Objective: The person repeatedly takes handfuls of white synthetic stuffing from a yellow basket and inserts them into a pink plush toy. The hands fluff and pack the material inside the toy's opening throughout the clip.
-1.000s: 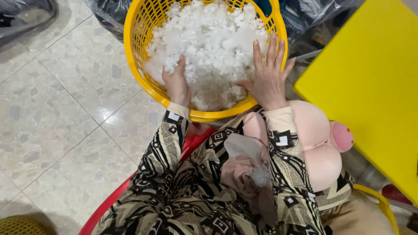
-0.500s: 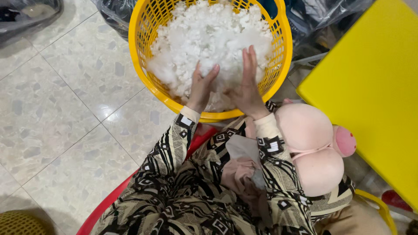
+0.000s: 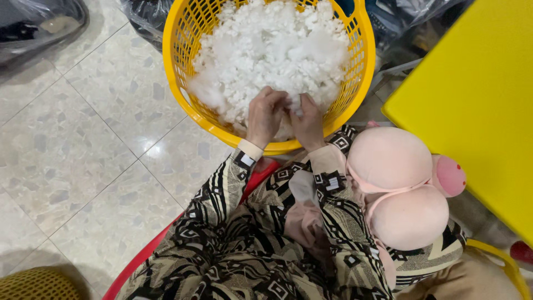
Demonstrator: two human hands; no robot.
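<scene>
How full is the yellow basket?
Nearly full: white stuffing is heaped to about the rim of the yellow basket. Both hands, left hand and right hand, dig into it.

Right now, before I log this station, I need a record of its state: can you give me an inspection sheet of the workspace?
Surface: pale speckled floor tiles, glossy, with dark grout lines.
Job's things: yellow basket heaped with white stuffing.
Clutter: pink plush toy on the lap at the person's right; limp pinkish fabric piece between the forearms.
Hands: left hand and right hand close together, fingers curled into the stuffing at the basket's near edge.
Cables: nothing seen.
Surroundings: yellow board to the right, dark plastic bags beyond the basket, red seat edge, a woven basket rim at lower left.
</scene>
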